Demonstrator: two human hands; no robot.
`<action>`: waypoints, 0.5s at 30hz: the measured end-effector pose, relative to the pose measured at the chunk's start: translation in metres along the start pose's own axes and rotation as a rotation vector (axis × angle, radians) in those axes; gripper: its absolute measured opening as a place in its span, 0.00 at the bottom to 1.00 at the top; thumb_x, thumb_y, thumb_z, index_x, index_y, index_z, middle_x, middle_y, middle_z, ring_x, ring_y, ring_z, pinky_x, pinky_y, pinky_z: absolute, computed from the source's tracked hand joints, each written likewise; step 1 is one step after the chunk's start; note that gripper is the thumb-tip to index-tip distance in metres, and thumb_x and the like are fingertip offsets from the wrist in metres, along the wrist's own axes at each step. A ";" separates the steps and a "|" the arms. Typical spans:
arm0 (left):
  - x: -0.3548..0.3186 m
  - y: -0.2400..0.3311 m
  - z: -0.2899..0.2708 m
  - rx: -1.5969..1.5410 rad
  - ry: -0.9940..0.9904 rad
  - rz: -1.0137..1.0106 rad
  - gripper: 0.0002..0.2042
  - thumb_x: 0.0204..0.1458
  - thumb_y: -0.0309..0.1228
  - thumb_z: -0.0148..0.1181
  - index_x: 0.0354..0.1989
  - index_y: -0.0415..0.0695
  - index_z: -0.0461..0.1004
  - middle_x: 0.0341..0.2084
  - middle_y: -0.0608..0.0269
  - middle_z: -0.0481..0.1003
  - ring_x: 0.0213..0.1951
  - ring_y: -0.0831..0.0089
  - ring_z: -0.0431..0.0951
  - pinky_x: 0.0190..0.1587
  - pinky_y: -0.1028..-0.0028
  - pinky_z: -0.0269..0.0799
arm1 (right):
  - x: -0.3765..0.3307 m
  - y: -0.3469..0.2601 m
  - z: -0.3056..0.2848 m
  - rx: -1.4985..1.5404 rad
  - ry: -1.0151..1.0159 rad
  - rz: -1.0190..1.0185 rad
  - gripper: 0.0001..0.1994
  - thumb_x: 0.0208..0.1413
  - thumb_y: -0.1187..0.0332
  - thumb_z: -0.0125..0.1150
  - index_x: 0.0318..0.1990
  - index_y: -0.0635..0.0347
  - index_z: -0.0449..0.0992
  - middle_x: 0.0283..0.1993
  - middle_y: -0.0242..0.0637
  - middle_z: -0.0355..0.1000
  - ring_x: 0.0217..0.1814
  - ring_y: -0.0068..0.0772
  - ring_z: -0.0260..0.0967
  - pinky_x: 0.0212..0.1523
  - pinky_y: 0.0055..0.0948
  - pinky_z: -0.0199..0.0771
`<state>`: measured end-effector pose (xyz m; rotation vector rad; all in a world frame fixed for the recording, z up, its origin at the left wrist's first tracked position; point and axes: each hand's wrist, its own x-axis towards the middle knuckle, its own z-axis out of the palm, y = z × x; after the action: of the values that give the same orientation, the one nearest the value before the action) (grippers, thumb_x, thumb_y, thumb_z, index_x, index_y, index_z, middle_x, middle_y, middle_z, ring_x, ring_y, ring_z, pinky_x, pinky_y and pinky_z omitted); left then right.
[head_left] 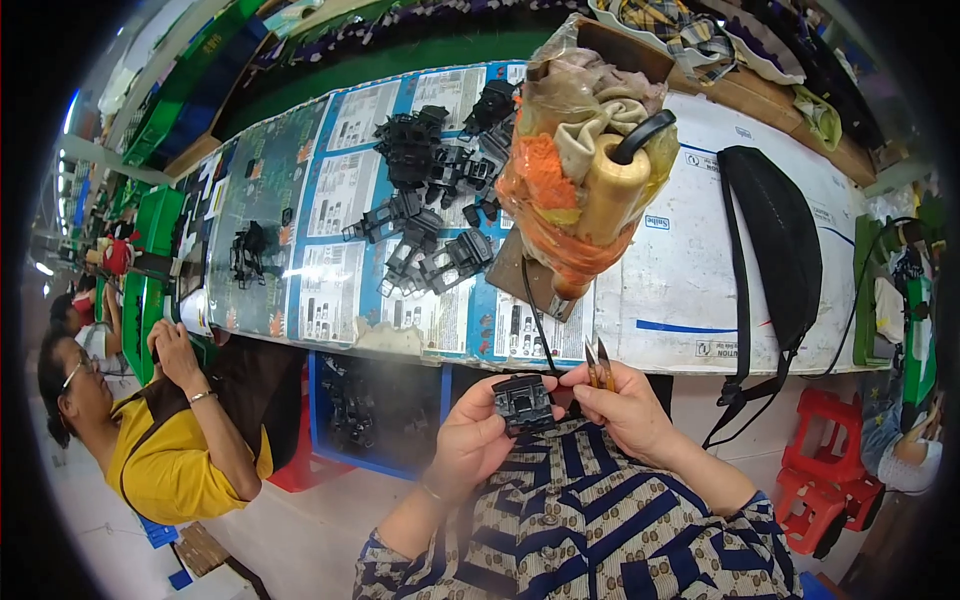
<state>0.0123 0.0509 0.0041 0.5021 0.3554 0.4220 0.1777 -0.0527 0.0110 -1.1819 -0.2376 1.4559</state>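
Note:
Close to my body, just off the near table edge, my left hand [470, 432] grips a small black moulded plastic part [524, 403] by its left side. The part is boxy, with a frame-like opening. My right hand [628, 408] touches its right edge with the fingertips. Tucked in that same hand is a pair of pointed metal snips [598, 366], brownish lower down, tips pointing away from me. Beyond my hands, a pile of similar black plastic parts [410, 150] spreads over the table [345, 265]; a few parts [248, 252] lie apart at the left.
A plastic-wrapped bundle [560, 190] with cloth and a wooden handle stands on a board ahead. To its right lies a black bag [775, 230] with straps. A blue bin [375, 410] holds black parts below the table. A co-worker [180, 440] sits left; red stools [825, 470] stand right.

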 end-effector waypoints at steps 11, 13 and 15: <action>-0.011 0.003 -0.003 0.036 -0.011 0.001 0.21 0.49 0.31 0.55 0.52 0.41 0.61 0.51 0.36 0.62 0.49 0.47 0.69 0.53 0.54 0.64 | -0.005 0.005 0.003 -0.039 -0.026 -0.014 0.09 0.54 0.75 0.51 0.42 0.67 0.70 0.22 0.24 0.59 0.22 0.13 0.50 0.23 0.15 0.50; -0.009 0.001 -0.004 0.027 -0.032 0.001 0.20 0.50 0.30 0.54 0.52 0.41 0.62 0.51 0.36 0.62 0.49 0.47 0.69 0.53 0.54 0.64 | -0.006 0.006 0.002 -0.026 -0.018 0.001 0.08 0.53 0.75 0.51 0.40 0.67 0.70 0.26 0.27 0.63 0.22 0.14 0.52 0.23 0.15 0.53; -0.008 -0.001 -0.005 0.019 -0.054 0.000 0.20 0.50 0.30 0.54 0.52 0.41 0.62 0.51 0.36 0.62 0.48 0.48 0.70 0.53 0.54 0.64 | -0.006 0.006 0.001 -0.013 -0.009 0.016 0.07 0.53 0.76 0.52 0.39 0.66 0.70 0.29 0.30 0.66 0.23 0.15 0.55 0.24 0.14 0.56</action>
<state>0.0035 0.0480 0.0011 0.5307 0.3080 0.4046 0.1719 -0.0592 0.0102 -1.1904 -0.2449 1.4762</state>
